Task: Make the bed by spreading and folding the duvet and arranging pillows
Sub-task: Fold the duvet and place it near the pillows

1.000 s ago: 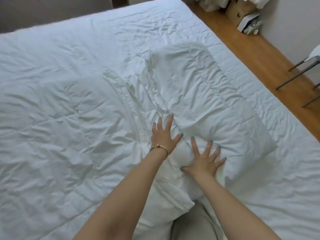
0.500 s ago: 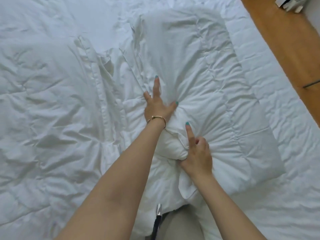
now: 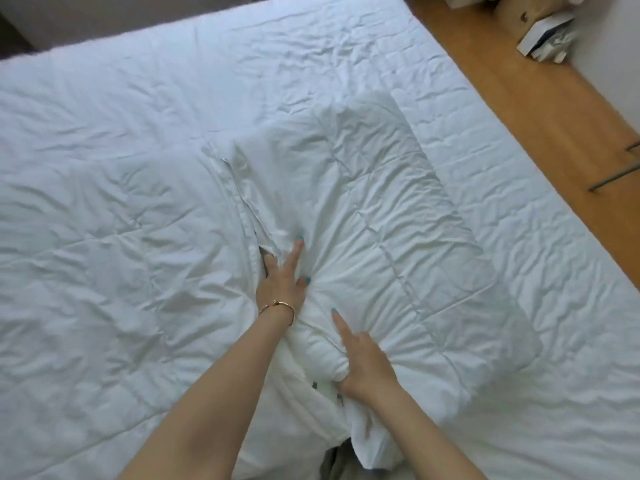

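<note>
white quilted pillow, flat on duvet

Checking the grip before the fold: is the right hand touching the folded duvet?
Touching. The head view shows the right hand gripping the near end of the folded duvet, fabric bunched under its curled fingers, index finger lying on top.

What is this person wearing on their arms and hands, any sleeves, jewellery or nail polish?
Both forearms are bare, with no sleeves in view. The left hand has a thin gold bangle at the wrist. The nails on it and on the right hand are painted teal.
</note>
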Motion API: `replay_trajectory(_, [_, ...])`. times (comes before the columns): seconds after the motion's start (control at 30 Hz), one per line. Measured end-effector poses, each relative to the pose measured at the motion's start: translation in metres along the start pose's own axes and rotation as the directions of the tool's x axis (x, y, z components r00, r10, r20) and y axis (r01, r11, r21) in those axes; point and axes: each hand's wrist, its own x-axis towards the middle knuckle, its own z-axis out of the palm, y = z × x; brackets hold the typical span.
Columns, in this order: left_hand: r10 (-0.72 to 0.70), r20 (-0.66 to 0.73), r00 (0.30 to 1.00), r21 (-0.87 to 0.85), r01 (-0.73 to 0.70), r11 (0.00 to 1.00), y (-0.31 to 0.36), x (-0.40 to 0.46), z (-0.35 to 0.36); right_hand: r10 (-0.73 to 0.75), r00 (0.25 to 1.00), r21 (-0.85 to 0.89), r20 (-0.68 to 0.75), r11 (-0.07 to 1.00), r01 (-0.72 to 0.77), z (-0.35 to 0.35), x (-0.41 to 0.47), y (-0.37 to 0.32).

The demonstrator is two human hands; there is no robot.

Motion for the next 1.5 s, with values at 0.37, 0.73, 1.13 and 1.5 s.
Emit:
replay_trajectory(0.37, [-0.134,-0.144,0.98,0.156,0.156,0.975,0.013,0.055,0.03,-0.094,0.962,0.063,0.256,0.995,0.08,-0.008,0.048,-0.001])
replay_trajectory(0.73, [0.097,-0.148,0.984,0.347,-0.04,0.937,0.086,0.042,0.119,-0.03,0.931,-0.388,-0.363,0.914,-0.122,-0.123,0.14,0.13])
replay_trajectory(1.13, [-0.087,-0.428,0.9,0.362,0.259,0.896,0.069,0.0,0.089,0.07,0.997,0.598,-0.024,0.8,-0.041,-0.242,0.18,0.204])
replay_trajectory(1.5, [-0.353,-0.051,0.934,0.384,0.345,0.857,0.012,-0.031,0.054,-0.249,0.905,0.449,-0.344,0.803,0.392,-0.264,0.096,0.132])
